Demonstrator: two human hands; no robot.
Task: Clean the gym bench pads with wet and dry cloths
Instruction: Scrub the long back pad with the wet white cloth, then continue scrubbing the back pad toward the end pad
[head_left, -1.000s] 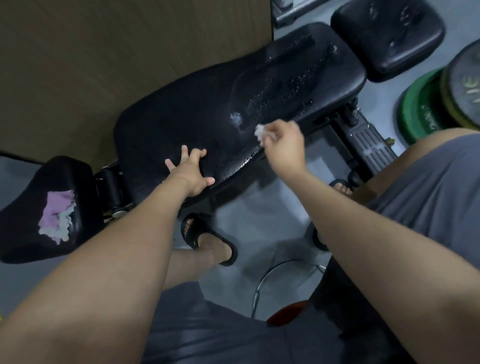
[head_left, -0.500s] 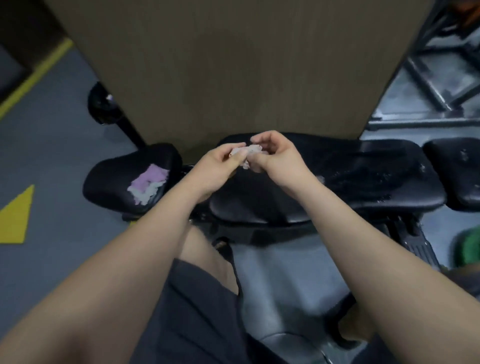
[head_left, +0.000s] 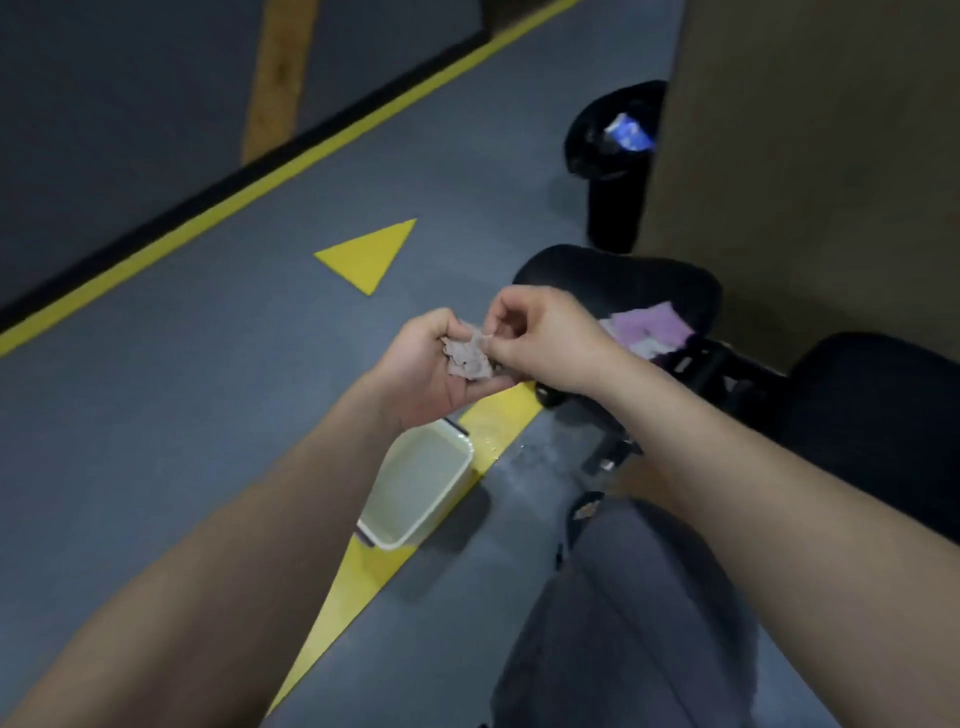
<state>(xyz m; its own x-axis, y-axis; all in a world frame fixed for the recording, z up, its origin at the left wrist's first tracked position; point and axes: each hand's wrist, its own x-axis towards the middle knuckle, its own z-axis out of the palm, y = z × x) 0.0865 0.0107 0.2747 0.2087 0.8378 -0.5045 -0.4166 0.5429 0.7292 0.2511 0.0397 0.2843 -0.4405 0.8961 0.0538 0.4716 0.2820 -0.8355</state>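
Note:
A small crumpled pale cloth (head_left: 467, 356) lies in the palm of my left hand (head_left: 436, 371), whose fingers curl around it. My right hand (head_left: 540, 335) pinches the cloth's upper edge with thumb and fingertips. Both hands are held in the air above the floor, over a white rectangular tub (head_left: 415, 491). To the right, a black bench pad (head_left: 623, 283) carries a pink and white cloth (head_left: 649, 330). A larger black pad (head_left: 878, 400) shows at the right edge.
The grey floor has yellow lines and a yellow triangle (head_left: 371, 254). A black bin (head_left: 618, 156) stands beside a brown wall panel (head_left: 810, 156). Wet patches shine on the floor near the bench's frame (head_left: 613, 452). My grey-clad leg (head_left: 634, 623) fills the lower right.
My view has swung left from the bench to the floor and tub. My left hand left the pad and now cups the small cloth, which both hands hold.

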